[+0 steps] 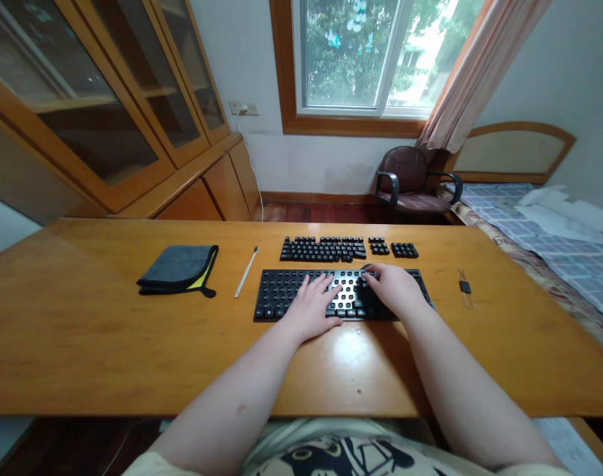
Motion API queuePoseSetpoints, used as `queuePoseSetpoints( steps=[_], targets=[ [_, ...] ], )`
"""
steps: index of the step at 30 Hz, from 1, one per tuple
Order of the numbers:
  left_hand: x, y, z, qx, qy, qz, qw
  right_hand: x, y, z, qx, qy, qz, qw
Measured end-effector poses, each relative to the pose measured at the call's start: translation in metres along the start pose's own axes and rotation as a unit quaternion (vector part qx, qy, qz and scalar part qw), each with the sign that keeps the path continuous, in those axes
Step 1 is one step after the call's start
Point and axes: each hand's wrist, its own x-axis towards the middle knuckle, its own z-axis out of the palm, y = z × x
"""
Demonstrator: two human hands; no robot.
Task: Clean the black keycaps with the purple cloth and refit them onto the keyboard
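A black keyboard (276, 291) lies on the desk in front of me, most of its keycaps off and the switch posts showing. My left hand (311, 309) rests flat on its middle, fingers spread. Over the right part of the board, my right hand (395, 287) has thumb and forefinger brought together near the back edge; anything between them is too small or hidden to make out. Behind the keyboard, loose black keycaps (324, 250) are laid out in keyboard order, with smaller groups (379, 248) and a number block (404, 250) to their right.
A folded grey cloth (177, 268) with yellow lining lies at left, beside a thin white brush (246, 271). On the right is a wire keycap puller (465, 287) with a black grip. Beyond the wooden desk (83, 344) stand an armchair (405, 178) and a bed (510, 205).
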Motion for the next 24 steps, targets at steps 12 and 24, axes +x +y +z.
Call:
queuePoseSetpoints(
  steps=[12,24],
  targets=[
    [-0.001,-0.001,0.0,-0.007,0.002,-0.005,1.0,0.078,-0.005,0.029,-0.058,-0.053,-0.04,0.996],
    [-0.001,0.001,0.0,-0.013,0.003,-0.003,1.0,0.078,-0.005,0.033,-0.03,-0.068,-0.029,0.997]
  ],
)
